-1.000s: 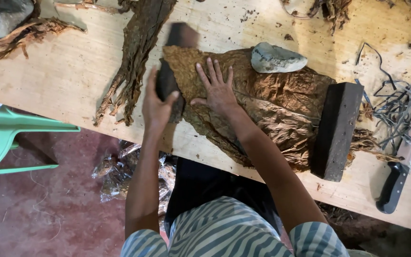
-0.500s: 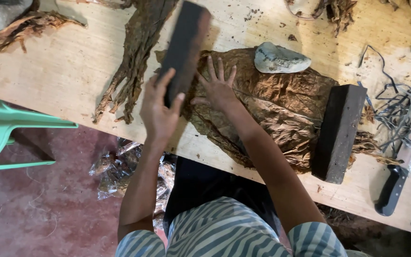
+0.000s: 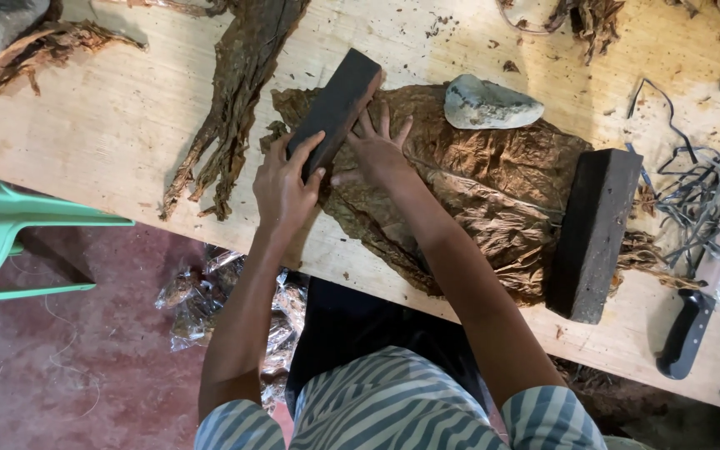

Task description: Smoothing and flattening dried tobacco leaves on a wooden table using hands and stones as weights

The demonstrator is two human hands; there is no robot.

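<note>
I see the left hand [image 3: 285, 185] gripping a dark rectangular wooden block [image 3: 337, 107] at the left end of the flattened brown dried leaves [image 3: 493, 179] on the pale wooden surface [image 3: 85, 150], the right hand [image 3: 377, 150] pressing them flat, empty, fingers spread; right end already weighted, left not yet.

You are looking down on a rustic leaf-processing workshop. A pale, rough wooden plank bench [image 3: 85, 142] carries flattened brown dried leaves [image 3: 493, 175], dark rectangular wooden blocks [image 3: 593, 233], a grey stone weight [image 3: 489, 104] and a black-handled knife [image 3: 685, 333], above a reddish bare floor [image 3: 68, 367].
</note>
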